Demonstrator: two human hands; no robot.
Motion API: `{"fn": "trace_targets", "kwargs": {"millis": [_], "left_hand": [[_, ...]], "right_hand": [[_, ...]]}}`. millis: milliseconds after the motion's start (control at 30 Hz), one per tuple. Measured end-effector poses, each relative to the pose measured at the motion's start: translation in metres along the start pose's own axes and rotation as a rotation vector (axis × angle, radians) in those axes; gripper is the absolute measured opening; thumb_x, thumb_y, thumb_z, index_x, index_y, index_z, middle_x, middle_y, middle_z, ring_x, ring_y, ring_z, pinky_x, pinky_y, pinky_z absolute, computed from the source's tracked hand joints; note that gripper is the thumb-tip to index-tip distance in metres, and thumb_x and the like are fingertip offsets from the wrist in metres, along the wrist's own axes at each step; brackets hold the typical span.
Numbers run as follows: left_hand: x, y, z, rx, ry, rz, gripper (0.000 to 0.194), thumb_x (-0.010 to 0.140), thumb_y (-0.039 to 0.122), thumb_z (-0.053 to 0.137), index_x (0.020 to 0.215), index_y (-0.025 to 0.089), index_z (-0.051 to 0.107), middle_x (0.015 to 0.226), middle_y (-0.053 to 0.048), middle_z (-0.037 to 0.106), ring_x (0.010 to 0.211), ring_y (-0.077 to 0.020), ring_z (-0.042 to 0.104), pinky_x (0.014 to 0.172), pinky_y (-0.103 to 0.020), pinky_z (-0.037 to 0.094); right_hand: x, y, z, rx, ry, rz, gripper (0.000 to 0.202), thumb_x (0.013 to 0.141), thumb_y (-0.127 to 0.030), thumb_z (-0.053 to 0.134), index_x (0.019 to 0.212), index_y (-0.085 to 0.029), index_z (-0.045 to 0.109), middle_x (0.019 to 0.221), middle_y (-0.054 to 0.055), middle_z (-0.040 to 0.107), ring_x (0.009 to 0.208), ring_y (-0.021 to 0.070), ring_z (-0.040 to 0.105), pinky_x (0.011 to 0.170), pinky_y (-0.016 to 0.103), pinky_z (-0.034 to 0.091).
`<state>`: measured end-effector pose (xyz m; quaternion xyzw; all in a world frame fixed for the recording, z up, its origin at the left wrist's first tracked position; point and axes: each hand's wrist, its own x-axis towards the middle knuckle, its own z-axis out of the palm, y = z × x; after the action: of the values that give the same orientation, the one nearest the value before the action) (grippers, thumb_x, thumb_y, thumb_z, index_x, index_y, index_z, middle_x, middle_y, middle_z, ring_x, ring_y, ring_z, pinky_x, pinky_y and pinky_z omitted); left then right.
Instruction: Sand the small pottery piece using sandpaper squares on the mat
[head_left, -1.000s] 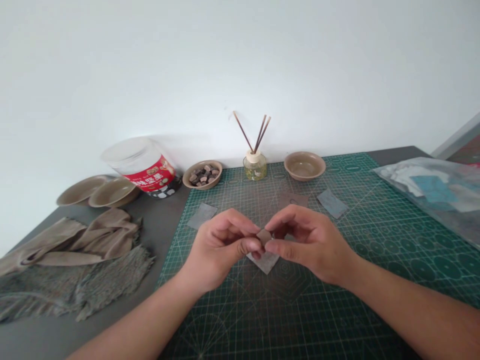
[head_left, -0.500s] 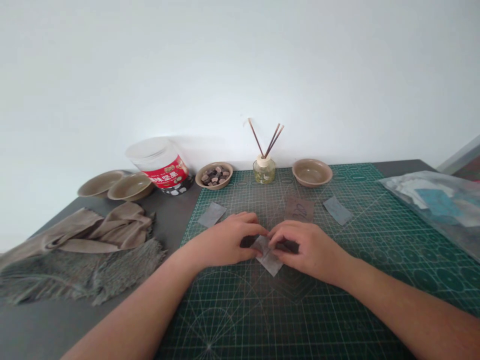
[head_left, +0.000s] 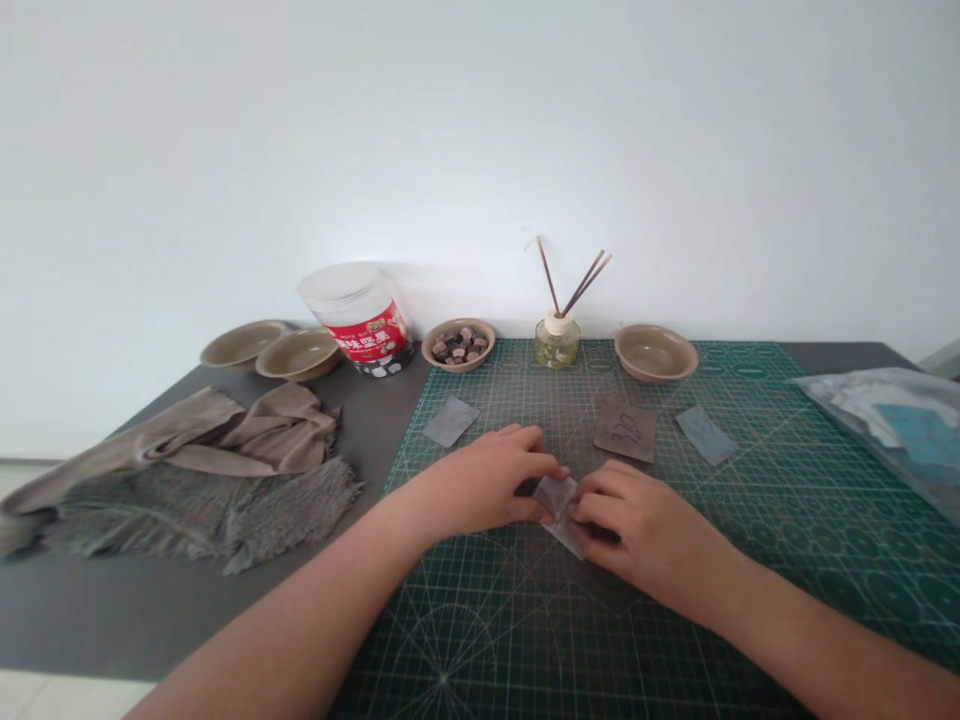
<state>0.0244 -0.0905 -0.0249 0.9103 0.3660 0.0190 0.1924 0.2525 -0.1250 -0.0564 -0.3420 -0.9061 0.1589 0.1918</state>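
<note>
A small grey sheet (head_left: 561, 527) lies on the green cutting mat (head_left: 525, 620), between my two hands. My left hand (head_left: 499, 480) pinches its left side with thumb and fingertips. On the sheet's right side, the curled fingers of my right hand (head_left: 626, 515) press against it. Whether anything small sits under those fingertips is hidden. Beyond my hands lie a brown square marked 320 (head_left: 625, 431), a grey piece (head_left: 451, 421) to the left and a blue-grey piece (head_left: 706, 434) to the right.
Along the wall stand two nested-looking bowls (head_left: 244, 346), a red-labelled jar (head_left: 364, 325), a bowl of small stones (head_left: 459, 346), a reed diffuser (head_left: 557, 342) and another bowl (head_left: 656, 354). Brown and grey cloths (head_left: 225, 500) lie left, a plastic bag (head_left: 900, 410) right.
The view has shifted, so the objects appear farther right. My right hand's fingers cover more of the small sheet's right side, and the brown square shows more fully.
</note>
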Motion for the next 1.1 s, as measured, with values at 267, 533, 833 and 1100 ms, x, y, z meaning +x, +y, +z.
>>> {"fn": "trace_targets", "kwargs": {"millis": [267,533,833,1100], "left_hand": [[-0.0025,0.0001,0.0017,0.018,0.009,-0.024,0.043,0.083,0.040,0.076,0.124,0.031,0.067,0.101,-0.002,0.056,0.096,-0.0223,0.058,0.079,-0.031,0.044],[-0.0025,0.0000,0.0022,0.020,0.013,-0.025,0.043,0.081,0.045,0.076,0.121,0.030,0.069,0.100,-0.003,0.057,0.097,-0.0233,0.060,0.079,-0.031,0.044],[-0.0025,0.0008,0.0011,0.036,0.010,-0.020,0.044,0.081,0.047,0.076,0.121,0.030,0.069,0.096,-0.003,0.060,0.095,-0.0241,0.061,0.078,-0.032,0.044],[-0.0024,0.0024,-0.0002,0.032,0.007,-0.030,0.043,0.080,0.046,0.078,0.118,0.029,0.069,0.097,-0.004,0.063,0.096,-0.0258,0.062,0.078,-0.033,0.044]], "right_hand": [[0.0020,-0.0017,0.0028,0.017,0.008,-0.027,0.008,0.088,-0.012,0.069,0.084,-0.017,0.065,0.090,0.003,0.066,0.089,0.0209,0.060,0.080,0.035,0.048],[0.0041,0.0055,-0.0011,0.037,-0.071,-0.006,0.010,0.087,-0.011,0.068,0.083,-0.019,0.064,0.094,0.003,0.065,0.091,0.0206,0.060,0.079,0.034,0.047],[0.0055,0.0055,-0.0010,0.039,-0.115,-0.027,0.010,0.088,-0.012,0.067,0.083,-0.020,0.064,0.093,0.002,0.064,0.090,0.0199,0.060,0.077,0.033,0.047],[0.0078,0.0070,-0.0051,0.036,-0.113,-0.017,0.011,0.085,-0.009,0.068,0.081,-0.019,0.065,0.090,0.002,0.064,0.088,0.0202,0.060,0.077,0.033,0.047]]}}
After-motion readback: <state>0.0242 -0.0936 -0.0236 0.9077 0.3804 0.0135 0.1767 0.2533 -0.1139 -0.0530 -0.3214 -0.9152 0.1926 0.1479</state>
